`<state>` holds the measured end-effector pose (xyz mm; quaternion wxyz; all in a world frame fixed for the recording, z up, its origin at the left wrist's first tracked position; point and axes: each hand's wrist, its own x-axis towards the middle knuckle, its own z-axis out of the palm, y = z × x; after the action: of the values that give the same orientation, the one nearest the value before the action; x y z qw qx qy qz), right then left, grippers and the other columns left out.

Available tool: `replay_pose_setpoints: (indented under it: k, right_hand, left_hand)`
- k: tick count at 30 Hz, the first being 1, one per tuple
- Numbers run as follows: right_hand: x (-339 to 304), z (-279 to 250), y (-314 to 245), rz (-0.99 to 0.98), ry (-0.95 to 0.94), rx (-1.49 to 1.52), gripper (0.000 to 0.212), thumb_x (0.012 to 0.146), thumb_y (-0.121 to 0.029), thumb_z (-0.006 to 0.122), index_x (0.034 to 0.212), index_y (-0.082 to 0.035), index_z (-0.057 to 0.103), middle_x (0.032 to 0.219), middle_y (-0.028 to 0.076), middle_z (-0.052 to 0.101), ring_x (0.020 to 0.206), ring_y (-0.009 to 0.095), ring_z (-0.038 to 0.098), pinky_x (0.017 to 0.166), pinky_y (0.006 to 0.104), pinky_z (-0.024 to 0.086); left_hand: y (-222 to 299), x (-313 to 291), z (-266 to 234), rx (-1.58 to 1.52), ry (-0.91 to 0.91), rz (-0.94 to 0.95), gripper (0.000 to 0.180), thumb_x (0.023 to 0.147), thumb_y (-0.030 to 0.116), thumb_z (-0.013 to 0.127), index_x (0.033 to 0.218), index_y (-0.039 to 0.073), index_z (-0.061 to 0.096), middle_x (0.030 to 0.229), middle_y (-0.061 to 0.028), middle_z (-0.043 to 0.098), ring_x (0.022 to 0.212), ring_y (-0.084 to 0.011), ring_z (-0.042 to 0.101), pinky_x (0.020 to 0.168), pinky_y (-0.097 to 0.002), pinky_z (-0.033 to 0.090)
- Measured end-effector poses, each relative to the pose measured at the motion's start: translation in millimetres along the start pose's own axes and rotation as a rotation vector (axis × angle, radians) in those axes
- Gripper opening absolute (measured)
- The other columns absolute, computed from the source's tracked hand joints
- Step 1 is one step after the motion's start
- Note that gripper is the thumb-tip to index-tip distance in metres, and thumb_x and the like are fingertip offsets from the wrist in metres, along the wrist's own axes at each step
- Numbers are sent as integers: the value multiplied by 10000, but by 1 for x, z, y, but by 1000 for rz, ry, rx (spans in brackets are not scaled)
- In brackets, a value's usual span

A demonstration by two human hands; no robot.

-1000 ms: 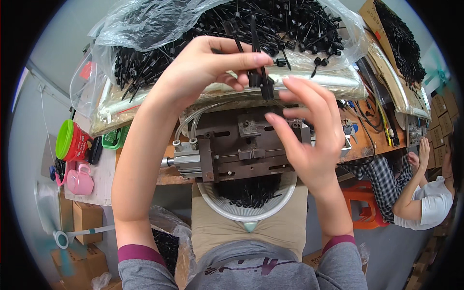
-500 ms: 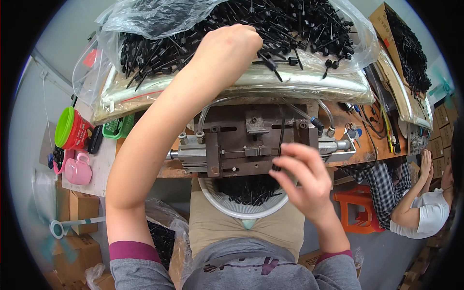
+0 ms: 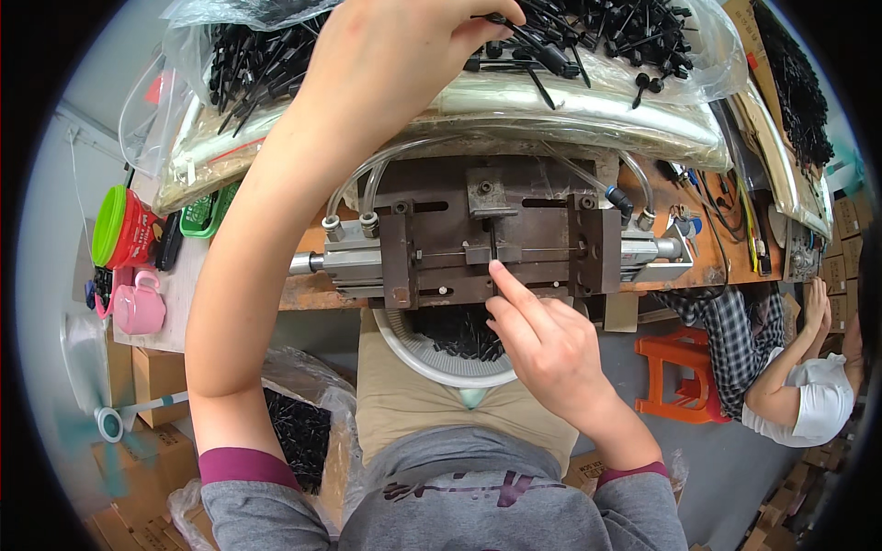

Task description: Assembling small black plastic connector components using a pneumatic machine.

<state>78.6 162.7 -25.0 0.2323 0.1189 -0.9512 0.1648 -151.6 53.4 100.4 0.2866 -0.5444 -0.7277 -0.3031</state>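
My left hand [image 3: 432,37] is over the pile of black plastic pins [image 3: 266,69], its fingers closed round one black pin with a thick head [image 3: 551,59]. Below it, my right hand [image 3: 542,344] is at the middle of a dark metal clamping fixture [image 3: 542,220]. Its index finger is stretched to a slim black pin [image 3: 493,241] that stands in the small centre block, with the fingertip on the pin's near end. The other fingers are bent, and the pin's lower part is hidden by the hand.
A white basket [image 3: 390,344] of black pieces sits under the fixture, above my lap. Air cylinders [image 3: 354,262] and clear hoses flank the fixture. A pink cup [image 3: 140,305] and a red-green tub [image 3: 138,230] stand left. Another person [image 3: 799,395] sits right, near an orange stool [image 3: 675,372].
My right hand has moved left and brought its black pin into the fixture's centre. My left hand has drawn up and left slightly, and a pin now shows in its fingers.
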Motion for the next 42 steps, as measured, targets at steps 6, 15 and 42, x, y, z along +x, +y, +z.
replay_pose_setpoints:
  k: [6,15,42]
  right_hand:
    - [6,-5,0,11,-71,-61,242,760,-82,799,966,-53,674,1335,117,692,561,174,574,590,289,521]
    - [13,-23,-4,205,0,496,338,796,-45,800,1106,25,685,1198,197,714,722,158,703,624,279,567]
    - [12,0,-3,15,-46,-66,209,726,-59,708,923,-26,649,1305,180,689,550,157,556,572,282,502]
  left_hand:
    - [23,-28,-5,-43,142,114,226,815,-65,720,1021,13,769,1003,-115,709,888,-253,712,763,-338,576]
    - [67,-91,-18,132,35,263,413,646,131,668,1011,-34,768,1064,-138,716,825,-230,673,676,-342,546]
    - [96,-144,-29,-1283,178,-925,509,1017,103,622,1495,-34,509,1011,2,520,747,-43,462,648,-183,395]
